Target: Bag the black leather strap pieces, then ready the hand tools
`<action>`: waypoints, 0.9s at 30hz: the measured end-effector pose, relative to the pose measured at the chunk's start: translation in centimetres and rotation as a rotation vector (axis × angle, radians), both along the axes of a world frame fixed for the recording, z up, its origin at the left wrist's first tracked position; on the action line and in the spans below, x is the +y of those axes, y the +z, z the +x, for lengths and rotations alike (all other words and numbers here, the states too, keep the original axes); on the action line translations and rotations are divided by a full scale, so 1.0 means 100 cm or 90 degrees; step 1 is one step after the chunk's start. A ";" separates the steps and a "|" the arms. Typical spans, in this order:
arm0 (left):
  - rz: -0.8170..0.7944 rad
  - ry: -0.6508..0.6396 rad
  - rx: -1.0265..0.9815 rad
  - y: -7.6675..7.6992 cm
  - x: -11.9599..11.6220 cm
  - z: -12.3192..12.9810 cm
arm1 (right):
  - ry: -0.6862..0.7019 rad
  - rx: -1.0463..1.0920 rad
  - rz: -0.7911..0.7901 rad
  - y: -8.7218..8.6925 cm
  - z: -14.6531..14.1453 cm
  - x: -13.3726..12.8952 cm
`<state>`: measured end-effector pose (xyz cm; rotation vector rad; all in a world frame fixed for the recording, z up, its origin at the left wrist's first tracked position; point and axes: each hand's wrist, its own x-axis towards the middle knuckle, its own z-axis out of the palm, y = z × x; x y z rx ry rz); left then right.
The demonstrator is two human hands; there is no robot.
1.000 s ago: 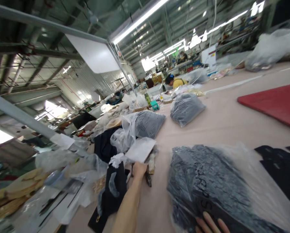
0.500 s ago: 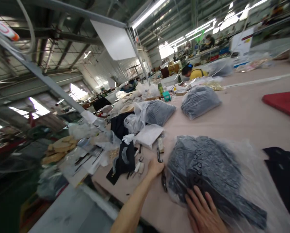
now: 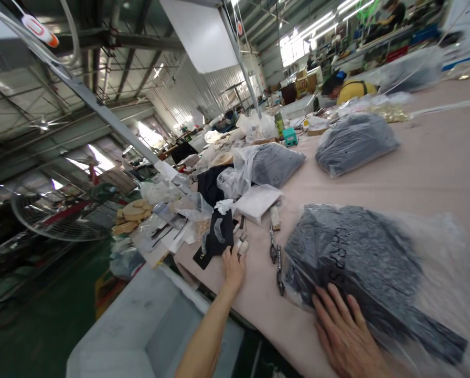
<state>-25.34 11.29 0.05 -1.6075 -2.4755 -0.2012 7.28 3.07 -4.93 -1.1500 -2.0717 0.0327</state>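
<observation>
My left hand (image 3: 234,266) is at the table's left edge, fingers apart, touching or just over small white-handled tools (image 3: 242,245) beside a black piece of fabric (image 3: 220,236). Whether it touches them is hard to tell. My right hand (image 3: 347,325) lies with spread fingers on a clear plastic bag (image 3: 451,262) that has dark grey fabric (image 3: 369,244) with black lettering inside. Between my hands, two dark metal hand tools (image 3: 279,273) lie on the pink-beige tabletop (image 3: 258,299).
Two more bagged dark bundles, one (image 3: 355,142) at the back and one (image 3: 276,164) further left, sit on the table. A white packet (image 3: 257,203) lies behind the tools. A person in yellow (image 3: 353,90) leans over at the far side. A metal pole slants across the left.
My left hand has moved left from the dark metal tools to the small white-handled ones, and its fingers have spread. My right hand stays on the bag. The view has shifted.
</observation>
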 end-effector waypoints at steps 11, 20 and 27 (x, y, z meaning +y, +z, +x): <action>-0.010 -0.004 -0.032 0.001 0.091 0.008 | -0.019 -0.082 -0.020 0.004 0.003 0.001; 0.007 0.081 0.028 0.010 0.004 -0.008 | -0.014 -0.031 -0.050 -0.002 0.001 -0.001; -0.036 0.155 -0.008 0.000 -0.003 -0.039 | -0.002 -0.019 -0.045 -0.002 0.001 -0.003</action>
